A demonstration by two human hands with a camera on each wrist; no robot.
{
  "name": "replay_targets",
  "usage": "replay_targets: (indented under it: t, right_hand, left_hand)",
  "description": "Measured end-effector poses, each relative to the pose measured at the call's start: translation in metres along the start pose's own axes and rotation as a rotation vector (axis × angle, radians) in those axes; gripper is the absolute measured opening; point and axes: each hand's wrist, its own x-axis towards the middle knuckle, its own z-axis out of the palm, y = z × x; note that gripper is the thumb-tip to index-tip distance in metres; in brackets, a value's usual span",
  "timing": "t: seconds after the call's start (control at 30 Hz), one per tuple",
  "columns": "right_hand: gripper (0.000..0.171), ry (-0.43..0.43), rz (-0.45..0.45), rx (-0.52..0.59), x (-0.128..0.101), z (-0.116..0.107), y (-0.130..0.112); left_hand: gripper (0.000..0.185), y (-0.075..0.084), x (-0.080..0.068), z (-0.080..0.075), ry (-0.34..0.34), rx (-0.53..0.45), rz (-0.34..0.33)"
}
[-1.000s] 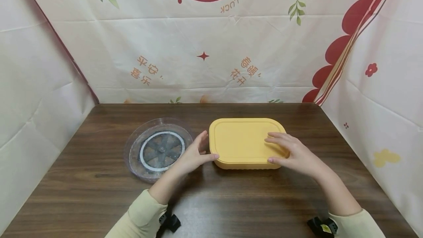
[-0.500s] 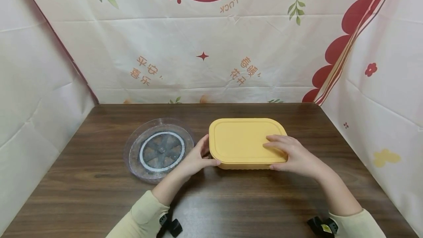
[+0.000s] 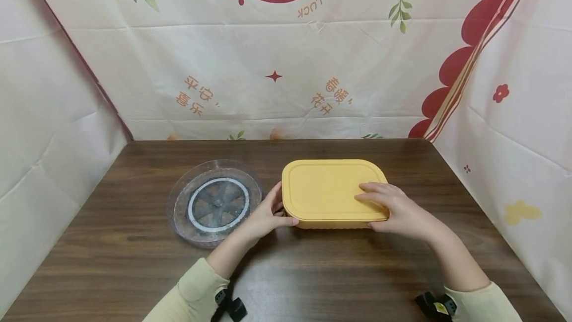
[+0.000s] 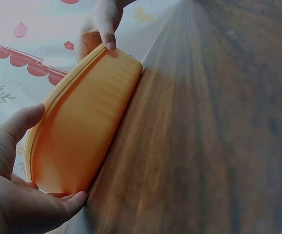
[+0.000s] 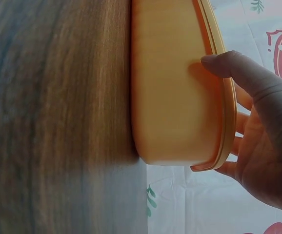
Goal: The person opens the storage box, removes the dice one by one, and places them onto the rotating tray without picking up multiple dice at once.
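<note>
A yellow lunch box (image 3: 328, 188) with rounded corners sits flat on the table, its lid (image 3: 321, 183) on. My left hand (image 3: 263, 216) holds its left end, thumb at the front corner and fingers along the side wall. In the left wrist view, the left thumb (image 4: 29, 119) presses near the lid's rim while the fingertips reach low on the box wall. At the other end, my right hand (image 3: 399, 212) grips the lid's edge. Its fingers rest on top, and its thumb (image 5: 219, 64) is against the front wall just below the rim in the right wrist view.
Left of the box stands a clear round plastic tray (image 3: 180, 212) with a white ring and a grey, segmented centre, close beside my left hand. The brown wooden table (image 3: 111, 242) ends at a printed white cloth (image 3: 250, 53) behind, with more cloth at both sides.
Over the last second my left hand has closed in on the box's left end, and my right thumb has come against its front edge. The box stays in place; the last half second shows little movement.
</note>
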Motion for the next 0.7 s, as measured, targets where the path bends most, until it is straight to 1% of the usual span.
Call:
replay_targets:
  t: [0.27, 0.47, 0.7]
  right_hand:
    - [0.056, -0.008, 0.009, 0.014, -0.0013, 0.0003, 0.0036]
    - [0.055, 0.005, -0.032, 0.01, -0.0014, 0.0, 0.006]
    - [0.055, -0.02, 0.016, 0.044, -0.0017, -0.0016, 0.0058]
  left_hand:
    - [0.107, 0.002, -0.0012, 0.0003, -0.003, -0.01, -0.006]
    - [0.106, 0.0003, -0.0002, -0.0004, -0.005, -0.008, -0.009]
    - [0.105, -0.0001, -0.0007, -0.0007, -0.006, -0.002, -0.007]
